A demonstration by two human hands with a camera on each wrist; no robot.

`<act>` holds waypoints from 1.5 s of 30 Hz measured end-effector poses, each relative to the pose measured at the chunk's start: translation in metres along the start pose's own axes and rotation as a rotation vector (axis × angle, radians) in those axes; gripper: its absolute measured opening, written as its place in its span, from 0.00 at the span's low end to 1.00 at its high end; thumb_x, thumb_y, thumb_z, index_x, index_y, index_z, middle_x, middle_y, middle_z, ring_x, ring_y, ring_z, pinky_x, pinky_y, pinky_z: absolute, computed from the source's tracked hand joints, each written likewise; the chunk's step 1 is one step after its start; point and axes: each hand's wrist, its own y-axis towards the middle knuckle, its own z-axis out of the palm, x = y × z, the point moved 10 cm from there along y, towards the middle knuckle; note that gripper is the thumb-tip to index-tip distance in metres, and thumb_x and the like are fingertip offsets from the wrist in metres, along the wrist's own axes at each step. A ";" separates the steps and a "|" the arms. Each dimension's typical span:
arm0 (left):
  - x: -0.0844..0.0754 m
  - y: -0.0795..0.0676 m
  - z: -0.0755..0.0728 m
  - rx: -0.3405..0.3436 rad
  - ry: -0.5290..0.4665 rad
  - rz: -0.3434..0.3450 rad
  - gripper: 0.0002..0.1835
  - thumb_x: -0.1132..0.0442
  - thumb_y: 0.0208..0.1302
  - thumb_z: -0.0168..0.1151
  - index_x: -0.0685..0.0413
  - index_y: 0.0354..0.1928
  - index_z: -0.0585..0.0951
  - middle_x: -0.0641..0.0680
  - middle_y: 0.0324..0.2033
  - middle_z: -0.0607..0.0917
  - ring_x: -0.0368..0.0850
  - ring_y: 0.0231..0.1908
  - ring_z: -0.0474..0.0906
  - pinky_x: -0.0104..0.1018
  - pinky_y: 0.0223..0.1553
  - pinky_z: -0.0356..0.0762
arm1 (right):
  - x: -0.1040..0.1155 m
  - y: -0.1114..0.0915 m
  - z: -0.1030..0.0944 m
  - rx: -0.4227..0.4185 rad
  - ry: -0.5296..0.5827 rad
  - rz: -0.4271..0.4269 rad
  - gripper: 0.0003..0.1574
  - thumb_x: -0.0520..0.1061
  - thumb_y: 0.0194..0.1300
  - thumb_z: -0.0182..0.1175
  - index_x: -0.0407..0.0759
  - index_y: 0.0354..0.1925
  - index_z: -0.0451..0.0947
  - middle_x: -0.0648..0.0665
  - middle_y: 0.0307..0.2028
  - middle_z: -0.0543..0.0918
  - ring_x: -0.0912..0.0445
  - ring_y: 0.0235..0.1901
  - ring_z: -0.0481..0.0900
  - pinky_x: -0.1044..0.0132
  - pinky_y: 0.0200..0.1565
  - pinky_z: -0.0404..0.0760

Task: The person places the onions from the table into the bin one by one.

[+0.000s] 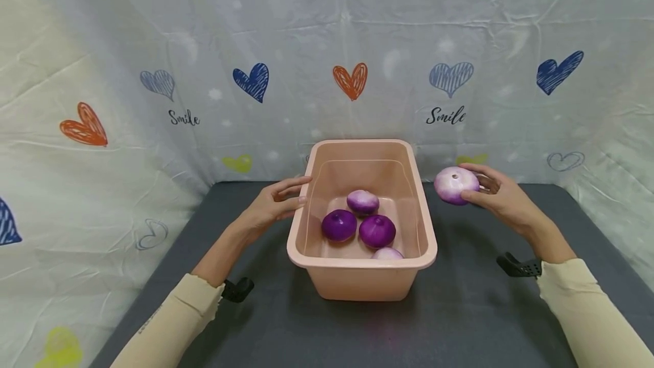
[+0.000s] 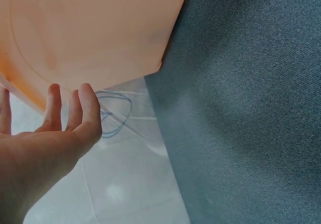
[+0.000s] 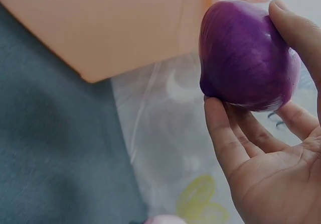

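A peach plastic basin (image 1: 361,280) stands on the dark table, with several red onions inside, among them a deep purple onion (image 1: 377,231) and a paler onion (image 1: 363,201). Along the basin's left rim, my left hand (image 1: 271,203) rests its extended fingers (image 2: 88,106) against the outer side. To the right of the basin and above the table, my right hand (image 1: 503,197) holds another red onion (image 1: 455,185) between thumb and fingers. From the right wrist, that onion (image 3: 246,58) shows its dark purple side.
A white curtain (image 1: 306,33) printed with hearts hangs behind and beside the dark tabletop (image 1: 245,322). At the bottom edge of the right wrist view a pale rounded thing (image 3: 165,220) is mostly cut off.
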 end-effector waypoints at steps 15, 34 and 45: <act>0.001 -0.002 -0.001 -0.002 0.009 -0.001 0.31 0.58 0.73 0.64 0.47 0.75 0.69 0.57 0.73 0.64 0.55 0.69 0.66 0.51 0.63 0.72 | 0.036 0.021 0.013 0.009 -0.046 -0.034 0.38 0.39 0.70 0.66 0.44 0.74 0.66 0.39 0.69 0.68 0.48 0.62 0.71 0.66 0.53 0.79; 0.001 0.002 -0.001 -0.008 0.021 -0.010 0.31 0.56 0.73 0.65 0.47 0.75 0.70 0.57 0.73 0.64 0.56 0.69 0.65 0.58 0.63 0.69 | 0.073 0.048 0.044 0.084 -0.059 -0.115 0.39 0.39 0.67 0.69 0.44 0.73 0.68 0.40 0.66 0.72 0.46 0.62 0.72 0.62 0.54 0.80; 0.002 0.000 0.000 -0.001 0.022 -0.009 0.32 0.56 0.73 0.65 0.47 0.76 0.69 0.57 0.73 0.65 0.56 0.69 0.64 0.59 0.64 0.67 | 0.086 0.065 0.075 0.163 -0.043 -0.108 0.40 0.41 0.66 0.71 0.47 0.73 0.69 0.42 0.64 0.74 0.47 0.64 0.72 0.58 0.55 0.80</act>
